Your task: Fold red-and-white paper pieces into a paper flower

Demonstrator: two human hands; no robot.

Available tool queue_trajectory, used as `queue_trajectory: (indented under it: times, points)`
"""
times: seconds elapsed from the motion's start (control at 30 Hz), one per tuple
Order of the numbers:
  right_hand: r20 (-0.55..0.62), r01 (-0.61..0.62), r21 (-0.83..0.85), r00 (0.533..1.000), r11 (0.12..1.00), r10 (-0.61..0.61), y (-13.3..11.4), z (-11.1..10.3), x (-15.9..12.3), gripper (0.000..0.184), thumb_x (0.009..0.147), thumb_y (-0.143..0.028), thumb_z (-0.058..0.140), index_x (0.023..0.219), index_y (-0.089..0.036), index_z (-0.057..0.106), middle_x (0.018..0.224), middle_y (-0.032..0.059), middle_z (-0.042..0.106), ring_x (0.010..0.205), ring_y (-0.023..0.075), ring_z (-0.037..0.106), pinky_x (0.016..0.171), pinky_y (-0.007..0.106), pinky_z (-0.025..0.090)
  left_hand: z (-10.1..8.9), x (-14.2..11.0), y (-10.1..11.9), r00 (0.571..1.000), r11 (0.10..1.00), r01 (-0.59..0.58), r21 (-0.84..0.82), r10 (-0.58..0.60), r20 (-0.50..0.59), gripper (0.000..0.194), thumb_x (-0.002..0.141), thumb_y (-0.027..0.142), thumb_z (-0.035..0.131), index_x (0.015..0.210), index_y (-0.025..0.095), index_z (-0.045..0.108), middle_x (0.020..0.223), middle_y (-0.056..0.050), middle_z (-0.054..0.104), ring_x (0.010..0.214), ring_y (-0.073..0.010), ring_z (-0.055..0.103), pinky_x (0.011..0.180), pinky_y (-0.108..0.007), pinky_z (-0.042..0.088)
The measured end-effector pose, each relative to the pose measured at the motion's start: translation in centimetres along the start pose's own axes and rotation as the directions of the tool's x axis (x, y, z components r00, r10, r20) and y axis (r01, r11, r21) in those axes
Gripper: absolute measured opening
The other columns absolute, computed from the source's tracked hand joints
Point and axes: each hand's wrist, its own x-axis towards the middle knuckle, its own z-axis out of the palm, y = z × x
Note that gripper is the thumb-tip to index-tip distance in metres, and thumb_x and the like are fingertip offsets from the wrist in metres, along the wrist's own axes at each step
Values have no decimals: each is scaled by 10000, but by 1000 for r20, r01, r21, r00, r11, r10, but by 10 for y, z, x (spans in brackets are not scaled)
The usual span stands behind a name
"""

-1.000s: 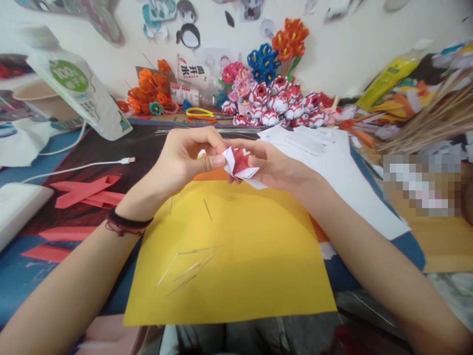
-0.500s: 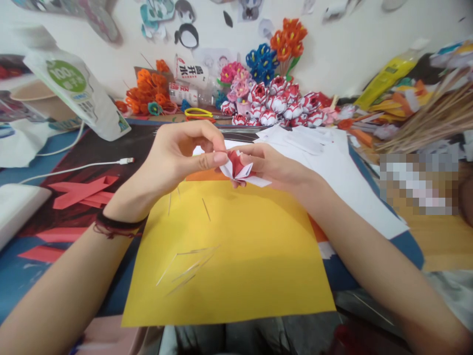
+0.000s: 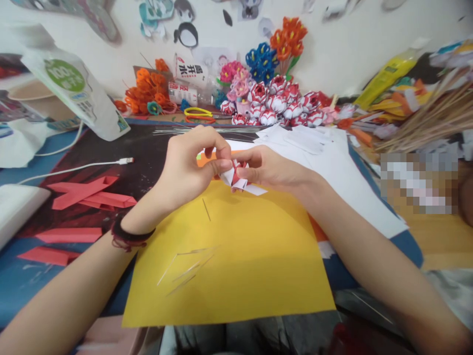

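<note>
Between my two hands is a small folded red-and-white paper flower (image 3: 240,183), with a white paper strip sticking out at its lower right. My left hand (image 3: 201,165) pinches the flower's left edge between thumb and fingertips. From the right, my right hand (image 3: 264,170) is closed around it, thumb pressed on the red inner part. The fingers behind the flower are mostly hidden. Both hands are above the far edge of a yellow paper sheet (image 3: 236,256). Several thin wire-like pieces (image 3: 192,268) lie on the sheet's left half.
Folded red paper strips (image 3: 84,192) and a white cable (image 3: 74,170) lie at left, near a tilted white bottle (image 3: 81,93). White sheets (image 3: 351,182) spread at right. Finished red-white paper flowers (image 3: 277,106) pile at the back. Thin sticks (image 3: 424,108) jut in from the right.
My left hand has shifted right and slightly down, closer to the right hand. The paper flower has turned and my right thumb now presses over its red middle.
</note>
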Motion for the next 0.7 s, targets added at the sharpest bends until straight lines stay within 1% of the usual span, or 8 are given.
queue_trajectory:
  times: [0.13,0.3,0.33,0.4,0.5,0.53,0.6,0.7]
  points:
    - [-7,5,22,1000,1000,-5,1,3,0,435,767,-478,754,1072,-174,687,881,15,656,765,118,592,752,255,488,5,0,-3,998,996,62,-64,-63,-16,237,824,376,710,699,192,626,656,15,587,627,-118,508,622,-288,396]
    - [39,30,43,999,999,-32,5,13,2,295,752,-402,788,877,-165,666,822,-2,655,767,121,615,715,234,486,13,-1,-8,991,978,130,-164,-122,60,288,823,450,713,738,183,646,654,14,617,606,-108,539,594,-265,421]
    - [33,41,50,999,998,-43,5,14,2,290,759,-406,782,869,-167,661,822,-4,653,767,121,618,714,234,487,13,-1,-8,991,978,133,-159,-126,52,290,828,455,708,742,185,646,668,11,625,618,-112,550,600,-267,431]
    - [-1,48,58,999,997,-48,4,13,3,313,779,-442,757,895,-167,663,841,3,649,764,122,619,717,240,492,12,-2,-7,992,983,122,-134,-127,-28,274,846,454,692,763,197,646,704,6,635,642,-117,561,614,-276,442]
    - [-64,67,64,996,996,-63,0,6,3,403,802,-532,700,954,-161,672,880,24,653,717,115,605,669,242,489,8,-2,-3,984,995,49,-87,-63,-169,235,891,451,641,828,225,649,779,-2,641,695,-127,570,658,-303,455]
    - [-89,75,62,994,995,-70,0,4,3,404,811,-538,688,951,-159,673,855,21,648,690,108,593,630,231,474,7,-2,-2,985,998,10,-56,-20,-172,223,891,454,641,854,234,651,810,-7,644,726,-135,574,687,-317,461]
    - [-157,91,71,984,993,-79,1,0,5,366,829,-523,676,905,-165,673,780,0,626,648,93,564,590,215,449,6,-2,0,990,997,-63,35,67,-122,218,867,465,670,905,251,654,868,-14,648,801,-158,577,746,-344,468]
    - [-190,86,93,979,992,-67,5,-2,7,338,827,-515,683,854,-178,669,754,-11,611,665,93,562,618,219,459,8,-2,-1,990,982,-116,148,127,-65,229,850,485,683,921,269,650,882,-11,647,863,-181,577,769,-357,465]
